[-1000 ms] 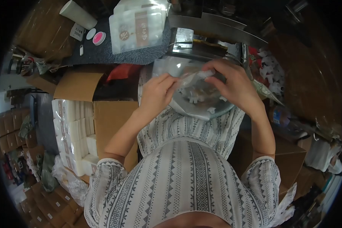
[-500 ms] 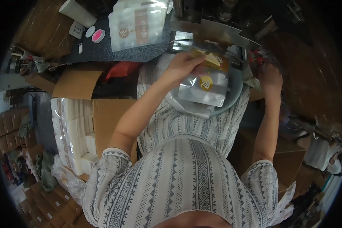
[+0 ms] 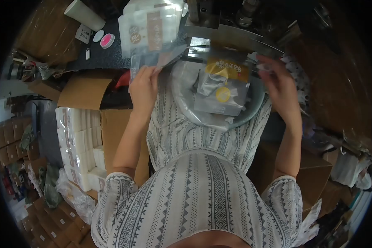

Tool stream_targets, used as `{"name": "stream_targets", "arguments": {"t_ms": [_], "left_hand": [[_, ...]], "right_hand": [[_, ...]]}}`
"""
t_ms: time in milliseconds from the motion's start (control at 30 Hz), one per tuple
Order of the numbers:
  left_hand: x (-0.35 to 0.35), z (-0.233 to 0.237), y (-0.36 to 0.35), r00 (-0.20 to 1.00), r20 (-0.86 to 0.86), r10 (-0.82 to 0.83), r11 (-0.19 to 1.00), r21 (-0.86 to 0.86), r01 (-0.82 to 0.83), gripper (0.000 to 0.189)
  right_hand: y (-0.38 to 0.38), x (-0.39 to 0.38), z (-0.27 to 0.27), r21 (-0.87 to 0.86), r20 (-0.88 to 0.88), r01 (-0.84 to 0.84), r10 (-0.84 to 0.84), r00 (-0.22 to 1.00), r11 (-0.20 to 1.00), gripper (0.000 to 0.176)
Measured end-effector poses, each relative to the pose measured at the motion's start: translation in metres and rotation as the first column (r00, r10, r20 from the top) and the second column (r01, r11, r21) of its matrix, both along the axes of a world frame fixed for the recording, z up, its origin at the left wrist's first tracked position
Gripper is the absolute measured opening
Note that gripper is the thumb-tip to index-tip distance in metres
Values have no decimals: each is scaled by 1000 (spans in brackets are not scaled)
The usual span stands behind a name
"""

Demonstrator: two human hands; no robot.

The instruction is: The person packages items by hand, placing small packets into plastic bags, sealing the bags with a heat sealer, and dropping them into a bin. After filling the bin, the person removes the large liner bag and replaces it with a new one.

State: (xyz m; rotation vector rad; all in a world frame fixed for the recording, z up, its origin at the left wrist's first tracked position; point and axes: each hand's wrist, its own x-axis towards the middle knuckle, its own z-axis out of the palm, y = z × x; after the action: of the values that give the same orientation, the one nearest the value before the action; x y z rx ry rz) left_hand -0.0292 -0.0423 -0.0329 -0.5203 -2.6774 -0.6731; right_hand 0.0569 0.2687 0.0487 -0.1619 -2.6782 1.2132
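Observation:
My left hand (image 3: 144,89) is closed on the edge of a clear plastic pouch (image 3: 163,58), lifted in front of the stacked pouches. A second pouch with a gold band and a yellow round mark (image 3: 222,105) lies over the pale basin (image 3: 260,99) on my lap. Clear plastic film (image 3: 184,89) lines the basin's left side. Blurred by motion, my right hand (image 3: 282,89) is at the basin's upper right. Its thumb and fingers look apart, near small white pieces (image 3: 253,56) by the metal edge.
A stack of printed pouches (image 3: 146,27) lies on the dark table, near a pink round tin (image 3: 107,40) and a white cup (image 3: 84,15). Metal machinery (image 3: 235,35) stands ahead. At the left is an open carton (image 3: 124,140) beside white packs (image 3: 76,142); another carton (image 3: 310,175) is right.
My left hand has moved left from the gold-banded pouch and now holds a clear pouch. The gold-banded pouch rests over the basin. My right hand has moved inward to the left.

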Motion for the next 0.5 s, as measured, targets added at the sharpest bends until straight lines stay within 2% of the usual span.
{"name": "stream_targets", "arguments": {"t_ms": [33,67,133,167,200,233,267,300,367,433,467,500], "left_hand": [[8,7,7,997,-75,-25,999,39,28,12],[15,14,13,988,-148,-44,996,74,55,9],[25,25,19,987,-136,-86,991,92,99,9],[28,29,22,984,-121,-131,983,110,145,10],[31,31,26,984,-124,-129,984,108,142,10],[34,32,30,969,-68,-235,959,146,243,9],[35,31,35,939,-16,-343,921,190,340,8],[37,29,42,938,-14,-346,920,193,342,8],[38,20,56,836,186,-516,837,315,447,7],[30,10,74,809,219,-546,816,359,453,14],[25,13,85,722,451,-525,806,536,251,18],[19,13,93,560,642,-524,775,632,-1,23]], "right_hand": [[-15,-4,5,-140,59,-85,94,994,986,17],[-29,-8,4,-141,58,-86,95,994,986,17],[-46,-19,-4,145,-194,-199,225,955,969,24],[-46,-23,-7,143,-198,-203,229,953,969,24],[-46,-25,-10,223,-241,-289,340,909,931,25],[-46,-27,-12,305,-273,-363,446,852,880,27],[-45,-26,-15,306,-272,-361,445,854,881,27],[-43,-25,-17,251,-234,-412,468,852,876,27],[-36,-24,-19,195,-196,-457,491,849,868,27],[-25,-26,-20,-89,-61,-300,295,954,950,30],[-18,-26,-22,-83,-65,-297,292,954,951,30],[-11,-25,-26,13,-122,-194,195,973,981,32]]}}
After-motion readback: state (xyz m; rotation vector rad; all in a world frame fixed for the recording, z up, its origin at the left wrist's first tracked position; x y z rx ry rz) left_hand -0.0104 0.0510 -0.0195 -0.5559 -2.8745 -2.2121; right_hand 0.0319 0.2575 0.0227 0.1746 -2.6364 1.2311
